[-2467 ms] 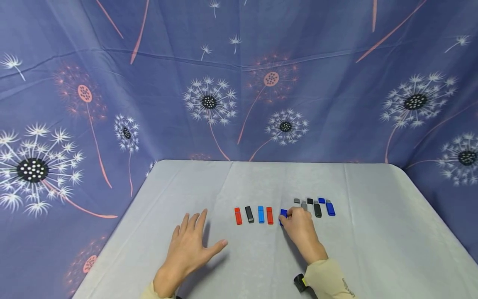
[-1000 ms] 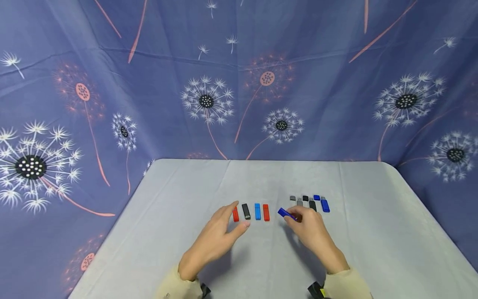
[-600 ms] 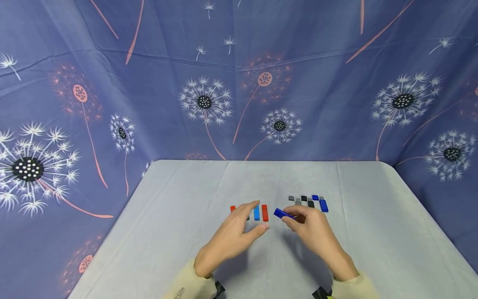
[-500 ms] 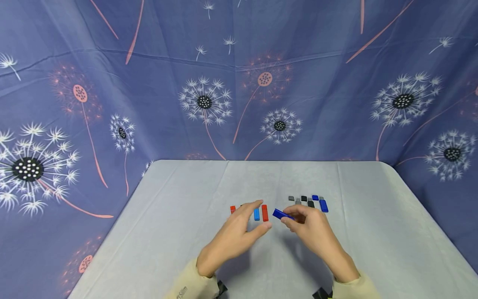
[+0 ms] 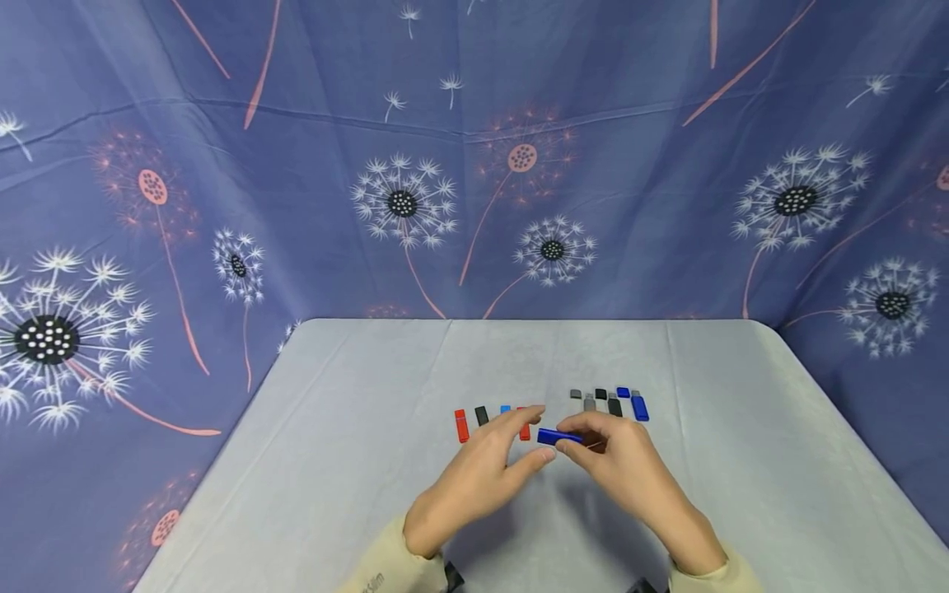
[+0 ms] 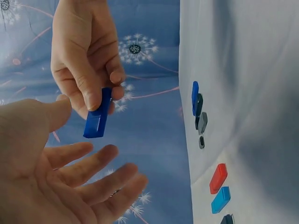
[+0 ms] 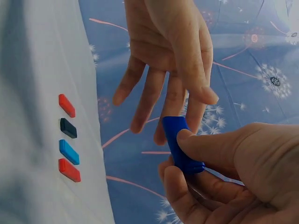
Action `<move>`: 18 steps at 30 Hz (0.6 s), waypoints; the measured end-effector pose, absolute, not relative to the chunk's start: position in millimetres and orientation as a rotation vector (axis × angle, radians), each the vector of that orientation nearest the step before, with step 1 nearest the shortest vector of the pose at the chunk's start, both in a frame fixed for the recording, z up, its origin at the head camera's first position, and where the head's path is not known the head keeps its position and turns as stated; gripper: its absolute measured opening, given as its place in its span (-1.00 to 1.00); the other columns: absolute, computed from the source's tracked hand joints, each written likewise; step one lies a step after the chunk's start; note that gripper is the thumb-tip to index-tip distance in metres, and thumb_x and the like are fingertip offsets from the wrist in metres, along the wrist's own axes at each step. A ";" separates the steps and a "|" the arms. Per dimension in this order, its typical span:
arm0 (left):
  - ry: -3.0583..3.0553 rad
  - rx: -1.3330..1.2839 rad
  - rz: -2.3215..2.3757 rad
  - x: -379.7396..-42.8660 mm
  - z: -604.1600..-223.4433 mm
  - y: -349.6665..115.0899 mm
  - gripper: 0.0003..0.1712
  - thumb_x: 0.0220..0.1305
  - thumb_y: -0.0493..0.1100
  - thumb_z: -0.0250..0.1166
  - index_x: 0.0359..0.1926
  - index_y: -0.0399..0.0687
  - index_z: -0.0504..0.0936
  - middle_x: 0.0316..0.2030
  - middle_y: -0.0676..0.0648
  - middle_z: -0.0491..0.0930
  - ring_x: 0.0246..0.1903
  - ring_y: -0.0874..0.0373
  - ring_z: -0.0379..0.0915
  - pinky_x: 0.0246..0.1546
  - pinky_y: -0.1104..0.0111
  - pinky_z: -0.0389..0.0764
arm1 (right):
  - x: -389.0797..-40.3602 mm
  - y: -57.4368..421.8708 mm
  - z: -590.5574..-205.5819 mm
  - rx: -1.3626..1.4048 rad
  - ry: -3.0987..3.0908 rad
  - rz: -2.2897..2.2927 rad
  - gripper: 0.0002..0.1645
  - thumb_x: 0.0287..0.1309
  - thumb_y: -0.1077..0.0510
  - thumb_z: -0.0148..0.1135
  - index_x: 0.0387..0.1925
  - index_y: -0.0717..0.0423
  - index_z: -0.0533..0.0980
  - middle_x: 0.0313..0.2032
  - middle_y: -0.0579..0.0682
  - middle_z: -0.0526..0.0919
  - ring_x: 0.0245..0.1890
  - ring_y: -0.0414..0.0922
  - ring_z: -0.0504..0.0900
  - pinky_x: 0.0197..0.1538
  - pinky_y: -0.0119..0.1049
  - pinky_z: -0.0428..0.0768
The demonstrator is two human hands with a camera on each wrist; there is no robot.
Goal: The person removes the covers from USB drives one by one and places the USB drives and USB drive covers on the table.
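Above the table, my right hand (image 5: 626, 461) pinches a dark blue USB stick (image 5: 558, 437) between thumb and fingers. The same blue stick (image 6: 98, 116) points toward my left palm in the left wrist view. My left hand (image 5: 482, 469) reaches close to its free end, fingers spread and straight, thumb below. Whether the left fingertips touch the stick is hard to tell. Behind the left hand lie a red USB stick (image 5: 461, 426), a black one (image 5: 482, 415), a light blue one (image 7: 69, 151) and another red one (image 7: 69, 170), all in a row.
To the right lie uncapped sticks: a grey one (image 5: 589, 402), a black one (image 5: 614, 405) and a blue one (image 5: 640, 406). Their grey cap (image 5: 575, 394), black cap (image 5: 600, 394) and blue cap (image 5: 623, 392) sit just behind. A white cloth covers the table (image 5: 356, 387).
My right hand has lifted the dark blue stick off the table and turned it sideways. My left hand has moved right, over the row, up to the stick.
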State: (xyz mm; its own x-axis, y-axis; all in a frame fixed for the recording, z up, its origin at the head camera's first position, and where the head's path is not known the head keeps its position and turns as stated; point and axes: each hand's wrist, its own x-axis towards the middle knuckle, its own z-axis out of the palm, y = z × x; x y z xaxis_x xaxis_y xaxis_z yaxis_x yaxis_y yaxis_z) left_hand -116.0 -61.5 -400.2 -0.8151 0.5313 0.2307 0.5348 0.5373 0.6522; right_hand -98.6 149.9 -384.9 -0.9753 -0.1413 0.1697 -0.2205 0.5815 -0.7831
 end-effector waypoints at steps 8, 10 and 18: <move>-2.700 -0.935 -1.272 -117.7 -400.5 -60.2 -0.49 0.48 0.11 0.25 0.30 -0.04 0.60 0.06 -0.01 0.72 -0.06 0.19 0.67 -0.20 0.47 0.65 | -94.3 147.2 -383.0 0.332 -2.715 1.381 -0.85 0.22 0.21 0.47 -0.16 0.03 0.74 -0.21 -0.11 0.79 -0.29 -0.27 0.73 -0.23 -0.43 0.67; -2.688 -0.940 -1.279 -117.7 -400.5 -60.6 -0.52 0.46 0.08 0.28 0.25 -0.06 0.64 0.01 -0.01 0.74 -0.11 0.24 0.66 -0.23 0.52 0.63 | -93.3 147.3 -383.4 0.348 -2.712 1.381 -0.85 0.22 0.22 0.47 -0.17 0.03 0.73 -0.21 -0.11 0.79 -0.30 -0.28 0.72 -0.24 -0.42 0.68; -2.596 -0.998 -1.288 -117.9 -403.4 -62.0 -0.74 0.46 -0.03 0.28 -0.03 -0.01 0.81 -0.14 0.07 0.79 -0.25 0.46 0.62 -0.29 0.61 0.59 | -90.7 147.7 -384.7 0.464 -2.692 1.350 -0.85 0.20 0.22 0.48 -0.20 -0.05 0.73 -0.21 -0.16 0.77 -0.31 -0.36 0.67 -0.25 -0.40 0.67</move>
